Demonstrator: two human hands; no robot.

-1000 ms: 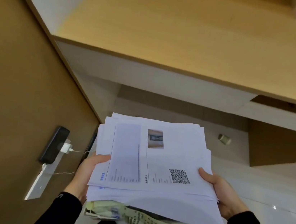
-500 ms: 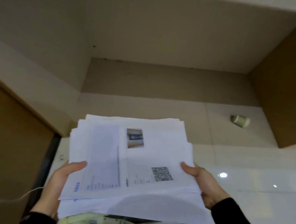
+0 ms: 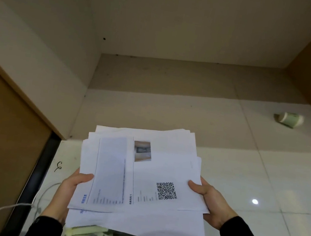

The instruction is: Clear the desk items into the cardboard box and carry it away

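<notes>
Paper stack (image 3: 143,175) print blurred; yellow-green item (image 3: 84,233) beneath mostly hidden.

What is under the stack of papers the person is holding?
Below the stack of papers, held by the left hand and right hand, yellow-green printed packaging pokes out. The stack covers the rest, so no box can be confirmed.

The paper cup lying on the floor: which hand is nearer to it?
Right. The right hand grips the paper stack's right edge, below-left of the paper cup. The left hand holds the opposite edge, farther away.
</notes>
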